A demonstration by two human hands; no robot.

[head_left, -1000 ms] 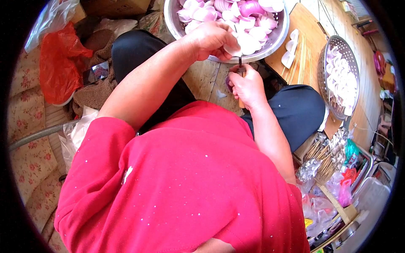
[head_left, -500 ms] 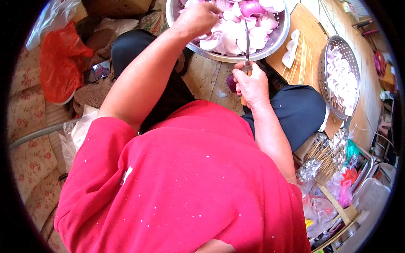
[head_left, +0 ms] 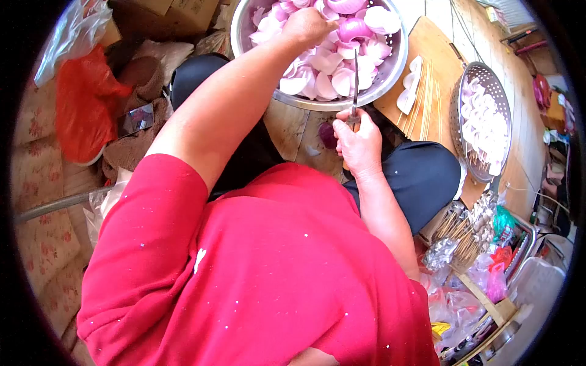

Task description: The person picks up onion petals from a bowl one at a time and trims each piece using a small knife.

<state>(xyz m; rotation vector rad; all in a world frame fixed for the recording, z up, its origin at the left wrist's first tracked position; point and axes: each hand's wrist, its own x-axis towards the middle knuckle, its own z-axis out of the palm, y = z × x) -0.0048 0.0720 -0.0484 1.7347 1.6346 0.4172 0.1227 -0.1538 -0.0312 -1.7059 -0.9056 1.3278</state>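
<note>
A metal colander at the top holds many cut pieces of purple and white onion. My left hand is over its far part, among the onion pieces, with the fingers curled; what they hold, if anything, is hidden. Below the near rim, my right hand grips the wooden handle of a knife, whose narrow blade points up across the rim and in front of the onions. A dark purple onion lies just left of my right hand, near the floor.
Right of the colander, a wooden board bears thin skewers and a white tray. Further right is a perforated pan of skewered onion. Foil-wrapped sticks and plastic bags lie below. A red bag and phone are left.
My left hand has gone from beside the knife to deeper over the colander, leaving a white onion piece behind. The knife stays in my right hand. The view has shifted slightly.
</note>
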